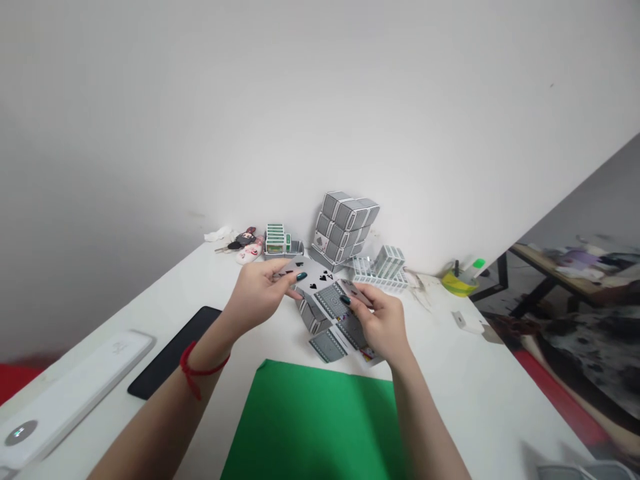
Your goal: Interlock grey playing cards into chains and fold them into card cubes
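My left hand (pixel 263 290) pinches playing cards (pixel 319 275) showing black spades, held face up above the table. My right hand (pixel 383 320) is closed on further cards (pixel 357 292) at their right side. Between and below the hands are patterned card backs (pixel 331 301) and a folded card block (pixel 313 317). A loose card (pixel 328 346) lies lower, near the top edge of the green sheet (pixel 320 420). Just behind the hands stands a stacked structure of card blocks (pixel 345 223). Which cards touch each other is partly hidden.
Small green-and-white boxes (pixel 275 238) stand at the back left, near keys and trinkets (pixel 245 241). More boxes (pixel 389 261) sit right of the stack. Yellow tape (pixel 459 285) and a white adapter (pixel 467 323) are farther right. A black phone (pixel 175 350) and white case (pixel 75 393) lie left.
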{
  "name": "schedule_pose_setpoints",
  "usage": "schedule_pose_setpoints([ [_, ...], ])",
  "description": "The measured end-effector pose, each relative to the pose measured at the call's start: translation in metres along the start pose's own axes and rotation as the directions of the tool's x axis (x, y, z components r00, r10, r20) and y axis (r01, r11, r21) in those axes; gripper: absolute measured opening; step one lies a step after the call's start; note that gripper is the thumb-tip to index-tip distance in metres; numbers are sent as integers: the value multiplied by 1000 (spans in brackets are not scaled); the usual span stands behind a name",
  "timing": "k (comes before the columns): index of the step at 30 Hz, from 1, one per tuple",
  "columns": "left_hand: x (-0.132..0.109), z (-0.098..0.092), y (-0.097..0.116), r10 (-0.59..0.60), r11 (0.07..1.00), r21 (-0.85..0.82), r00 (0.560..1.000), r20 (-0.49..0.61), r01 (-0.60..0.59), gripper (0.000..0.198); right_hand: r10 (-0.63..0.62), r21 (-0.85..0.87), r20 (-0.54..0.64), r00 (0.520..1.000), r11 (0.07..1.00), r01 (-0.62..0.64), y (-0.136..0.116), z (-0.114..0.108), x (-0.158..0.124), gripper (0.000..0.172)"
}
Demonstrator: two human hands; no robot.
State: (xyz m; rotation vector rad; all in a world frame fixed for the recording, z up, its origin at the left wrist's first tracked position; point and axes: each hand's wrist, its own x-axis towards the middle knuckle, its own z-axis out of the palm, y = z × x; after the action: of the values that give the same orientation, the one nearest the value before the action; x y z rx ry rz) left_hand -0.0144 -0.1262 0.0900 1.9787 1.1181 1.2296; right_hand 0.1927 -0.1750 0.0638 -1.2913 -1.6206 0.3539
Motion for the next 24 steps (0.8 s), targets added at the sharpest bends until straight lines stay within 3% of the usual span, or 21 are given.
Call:
schedule_pose_setpoints([
  [3, 1, -2, -3, 36, 999, -7, 999, 34, -36, 16, -37, -9, -7, 999, 999, 37, 5, 0, 0, 18],
  [6, 2, -7, -6, 227, 972, -77, 971, 75, -222, 9, -253, -60, -84, 964, 967, 248, 8, -2, 0, 26],
  [8, 2, -9, -8, 383, 918, -146, 920, 87, -369, 5, -460, -122, -156, 874, 887, 446, 8, -4, 1, 30],
  [10, 2, -8, -8, 512, 851, -180, 856, 67, -494, 5, -625, -216, -232, 745, 780, 587, 6, -5, 1, 30],
  [12, 2, -5, -8, 606, 788, -159, 795, 35, -594, 6, -706, -313, -297, 643, 708, 633, 5, -5, 1, 29],
  [14, 2, -1, -6, 664, 743, -113, 748, 3, -660, 8, -725, -366, -340, 599, 688, 626, 4, -4, 1, 27],
  [18, -1, 2, -3, 683, 730, 1, 730, -24, -684, 12, -714, -387, -370, 594, 700, 600, 4, -1, 0, 27],
  [24, -6, 3, -4, 678, 730, 171, 732, -64, -662, 18, -678, -354, -360, 641, 735, 579, 6, 3, 0, 29],
])
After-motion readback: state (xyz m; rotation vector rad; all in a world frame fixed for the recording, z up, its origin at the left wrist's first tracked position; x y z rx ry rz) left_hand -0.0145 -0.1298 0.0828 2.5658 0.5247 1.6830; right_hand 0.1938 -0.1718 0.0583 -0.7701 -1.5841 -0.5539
